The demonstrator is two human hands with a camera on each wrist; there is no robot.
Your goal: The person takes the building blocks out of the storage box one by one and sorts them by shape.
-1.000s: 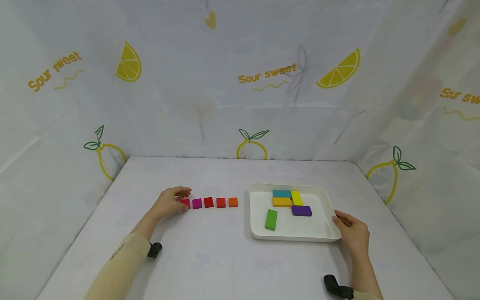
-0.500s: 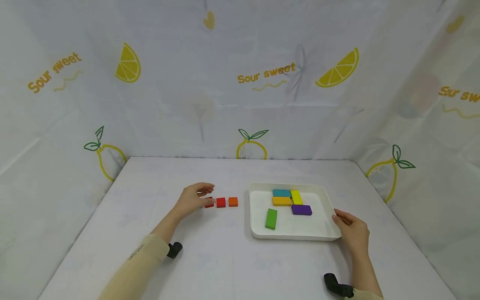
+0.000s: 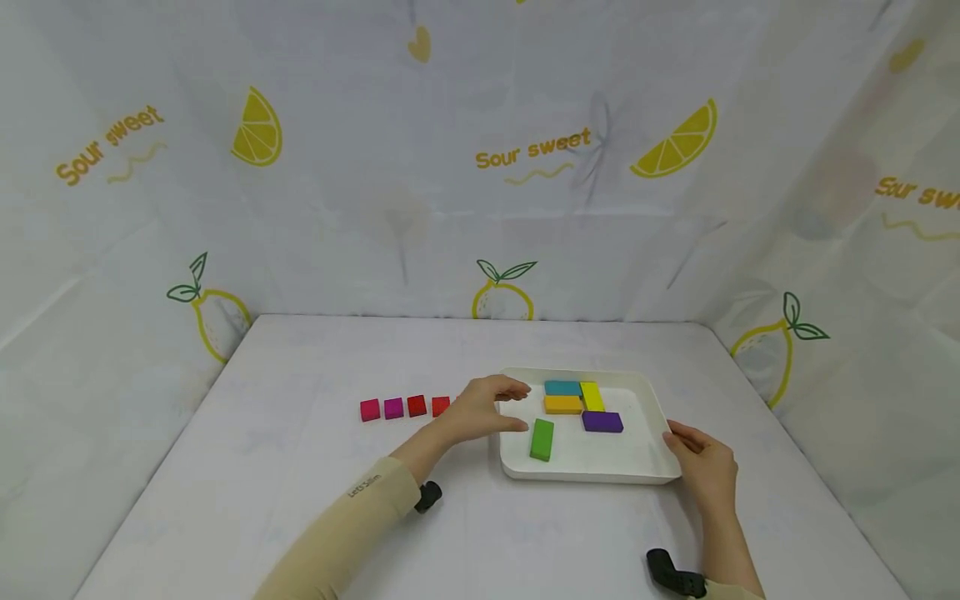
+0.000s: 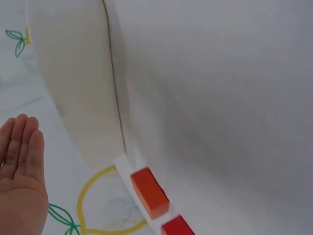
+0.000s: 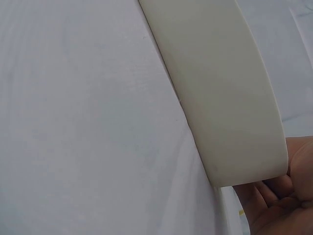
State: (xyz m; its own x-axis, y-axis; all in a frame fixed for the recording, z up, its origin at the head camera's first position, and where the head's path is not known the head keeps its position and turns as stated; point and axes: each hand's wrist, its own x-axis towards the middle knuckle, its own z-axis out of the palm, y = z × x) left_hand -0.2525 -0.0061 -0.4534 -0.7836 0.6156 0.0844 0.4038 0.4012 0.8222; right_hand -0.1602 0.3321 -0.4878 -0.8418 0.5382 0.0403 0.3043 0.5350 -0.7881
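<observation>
My left hand (image 3: pixel 480 410) hovers over the left edge of a white tray (image 3: pixel 592 477), thumb and fingers apart, nothing between them. Just past the thumb, a green block (image 3: pixel 542 440) lies in the tray. My right hand (image 3: pixel 707 467) grips the tray's right rim near the front corner. In the right wrist view its fingers (image 5: pixel 271 196) curl round that corner. Farther back in the tray lie a blue block (image 3: pixel 562 388), an orange-yellow block (image 3: pixel 563 405), a yellow block (image 3: pixel 592 396) and a purple block (image 3: pixel 602 422).
Left of the tray runs a row with a pink block (image 3: pixel 370 410), a magenta block (image 3: pixel 393 408), a dark red block (image 3: pixel 416 406) and a red block (image 3: pixel 440 406). The left hand hides an orange block (image 4: pixel 149 192) in the head view. A printed curtain surrounds the table.
My left hand has swept right from the pink block, along the row, to above the tray's left edge, and its fingers have spread. The right hand and the tray have stayed in place.
</observation>
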